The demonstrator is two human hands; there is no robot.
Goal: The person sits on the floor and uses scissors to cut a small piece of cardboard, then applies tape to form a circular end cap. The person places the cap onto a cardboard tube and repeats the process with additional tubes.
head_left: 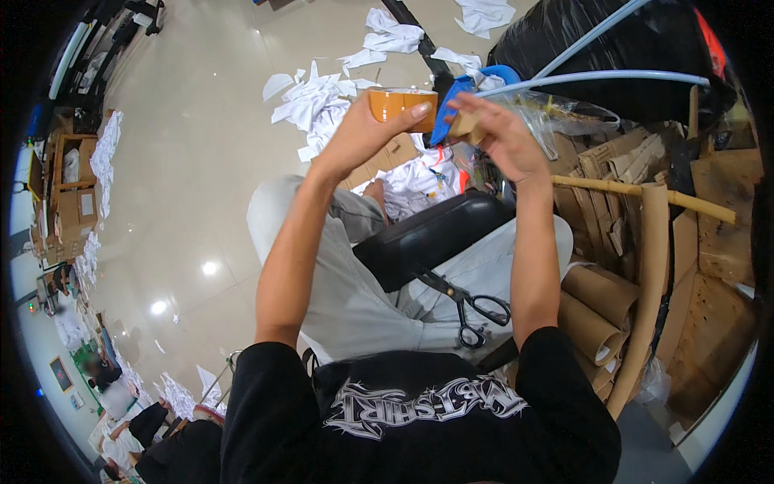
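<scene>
Pale tiled floor (193, 234), strewn with white fabric scraps (314, 109). Far right: large black plastic bag (588, 40), two pale-blue slender tubes (597, 77) crossing in front of it. Below these, flattened brown cardboard (621, 165), a yellowish bamboo pole (689, 206) and rolled brown cardboard tubes (592, 327). Black-handled metal scissors (470, 310) rest on the pale trousers (347, 282) of the seated wearer, beside a black padded oblong (439, 234) between the legs. The pale-blue tubes show just behind the right hand (508, 141).

Orange-brown tape roll (391, 109): raised beyond the knees, in the left hand (355, 133). Left thumb presses across its near side; other fingers hidden behind. Right hand just beside it, fingers half curled and blurred near a small tan piece (466, 127); cannot tell whether they pinch it.

Roll is glossy, its pale rim upward; a bright-blue piece (446, 121) sits against its right side.
</scene>
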